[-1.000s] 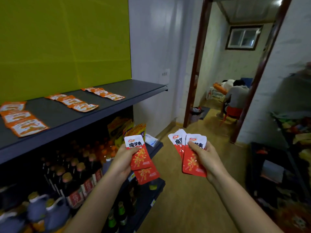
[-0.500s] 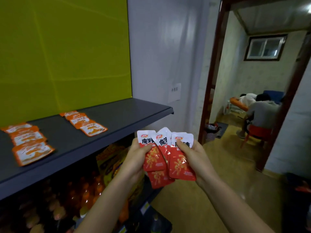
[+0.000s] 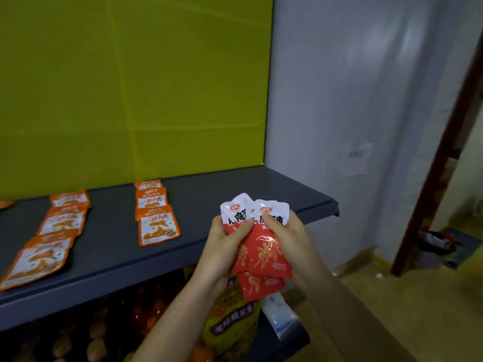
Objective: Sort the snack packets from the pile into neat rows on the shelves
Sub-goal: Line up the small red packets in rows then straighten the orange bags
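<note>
Closer together than a moment ago, the left hand (image 3: pixel 222 246) and right hand (image 3: pixel 290 239) now clasp one overlapping bundle of red snack packets (image 3: pixel 266 254). Left fingers curl round the bundle's left side, thumb pressed across the front. The right hand pinches the right side, thumb on the front packet's white header. The bundle is held just before the dark grey shelf's (image 3: pixel 235 186) front edge, near its right corner. Orange packets (image 3: pixel 156 226) lie on the shelf in back-to-front rows. A yellow-green panel (image 3: pixel 130 87) backs the shelf, with a white wall (image 3: pixel 366 100) to its right.
</note>
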`<state>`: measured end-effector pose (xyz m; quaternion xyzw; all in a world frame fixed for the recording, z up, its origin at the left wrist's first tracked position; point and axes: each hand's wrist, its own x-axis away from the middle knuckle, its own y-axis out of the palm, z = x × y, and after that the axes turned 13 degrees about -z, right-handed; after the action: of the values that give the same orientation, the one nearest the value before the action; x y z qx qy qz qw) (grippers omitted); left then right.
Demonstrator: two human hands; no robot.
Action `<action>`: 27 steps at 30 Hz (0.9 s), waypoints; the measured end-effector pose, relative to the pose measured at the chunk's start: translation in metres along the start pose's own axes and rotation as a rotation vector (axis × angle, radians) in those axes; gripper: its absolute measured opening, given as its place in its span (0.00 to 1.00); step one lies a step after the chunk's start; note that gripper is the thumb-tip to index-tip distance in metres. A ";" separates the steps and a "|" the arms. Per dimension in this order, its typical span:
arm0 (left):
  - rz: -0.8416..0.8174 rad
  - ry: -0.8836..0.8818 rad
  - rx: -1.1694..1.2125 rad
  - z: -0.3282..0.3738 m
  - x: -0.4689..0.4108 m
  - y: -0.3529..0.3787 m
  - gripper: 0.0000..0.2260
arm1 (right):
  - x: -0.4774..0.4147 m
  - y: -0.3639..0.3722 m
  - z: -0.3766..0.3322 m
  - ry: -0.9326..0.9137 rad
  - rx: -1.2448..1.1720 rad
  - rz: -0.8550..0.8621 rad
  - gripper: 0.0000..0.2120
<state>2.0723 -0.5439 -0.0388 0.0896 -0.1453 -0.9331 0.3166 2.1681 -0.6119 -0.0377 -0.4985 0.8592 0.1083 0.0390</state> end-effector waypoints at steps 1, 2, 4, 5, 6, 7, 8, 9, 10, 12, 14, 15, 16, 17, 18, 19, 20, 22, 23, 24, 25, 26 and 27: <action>0.040 0.024 -0.011 0.000 -0.008 -0.002 0.17 | -0.011 -0.001 0.001 0.001 0.001 -0.046 0.09; 0.077 0.047 -0.011 0.001 -0.014 -0.003 0.17 | -0.022 -0.003 0.001 0.005 0.011 -0.090 0.09; 0.147 0.085 0.001 0.003 -0.026 -0.006 0.16 | -0.045 -0.005 0.003 0.009 0.037 -0.176 0.09; 0.184 0.096 0.003 0.005 -0.030 -0.008 0.16 | -0.056 -0.007 0.004 0.013 0.056 -0.214 0.09; 0.224 0.103 0.004 0.007 -0.034 -0.011 0.15 | -0.067 -0.007 0.004 0.009 0.084 -0.247 0.09; 0.269 0.114 0.004 0.010 -0.036 -0.014 0.15 | -0.078 -0.008 0.004 0.001 0.119 -0.276 0.08; 0.317 0.131 -0.002 0.012 -0.036 -0.017 0.14 | -0.088 -0.008 0.004 -0.007 0.143 -0.301 0.07; 0.368 0.157 -0.016 0.014 -0.036 -0.020 0.14 | -0.100 -0.007 0.004 -0.008 0.147 -0.318 0.06; 0.418 0.187 -0.031 0.017 -0.035 -0.024 0.13 | -0.112 -0.007 0.004 -0.003 0.142 -0.332 0.06; 0.488 0.240 -0.062 0.025 -0.031 -0.032 0.11 | -0.135 -0.005 0.003 0.014 0.128 -0.362 0.05; 0.531 0.264 -0.093 0.036 -0.026 -0.041 0.10 | -0.160 -0.002 0.003 0.014 0.168 -0.390 0.03; 0.551 0.272 -0.104 0.041 -0.025 -0.047 0.11 | -0.172 0.001 0.003 0.025 0.200 -0.408 0.04; 0.569 0.280 -0.112 0.047 -0.024 -0.054 0.12 | -0.183 0.003 0.003 0.051 0.232 -0.429 0.06; 0.587 0.291 -0.117 0.052 -0.023 -0.061 0.12 | -0.194 0.006 0.004 0.083 0.268 -0.453 0.07; 0.605 0.301 -0.119 0.058 -0.022 -0.067 0.12 | -0.204 0.010 0.005 0.117 0.307 -0.465 0.07; 0.617 0.307 -0.121 0.063 -0.023 -0.074 0.13 | -0.215 0.015 0.007 0.146 0.350 -0.467 0.05; 0.624 0.310 -0.121 0.068 -0.023 -0.081 0.13 | -0.224 0.019 0.010 0.167 0.383 -0.469 0.05; 0.643 0.310 -0.128 0.078 -0.026 -0.095 0.11 | -0.242 0.031 0.015 0.158 0.451 -0.487 0.18; 0.657 0.307 -0.137 0.082 -0.028 -0.103 0.11 | -0.247 0.037 0.018 0.161 0.518 -0.491 0.22; 0.670 0.301 -0.153 0.087 -0.031 -0.109 0.12 | -0.255 0.043 0.021 0.169 0.578 -0.495 0.22; 0.681 0.295 -0.169 0.091 -0.034 -0.116 0.12 | -0.262 0.049 0.025 0.163 0.627 -0.498 0.19; 0.689 0.288 -0.181 0.095 -0.038 -0.122 0.13 | -0.269 0.053 0.029 0.156 0.676 -0.494 0.15; 0.696 0.280 -0.186 0.098 -0.042 -0.128 0.13 | -0.276 0.057 0.033 0.149 0.742 -0.482 0.10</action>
<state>2.0075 -0.3997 0.0147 0.1326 -0.0372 -0.7578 0.6378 2.2553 -0.3428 -0.0126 -0.6431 0.6998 -0.2554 0.1773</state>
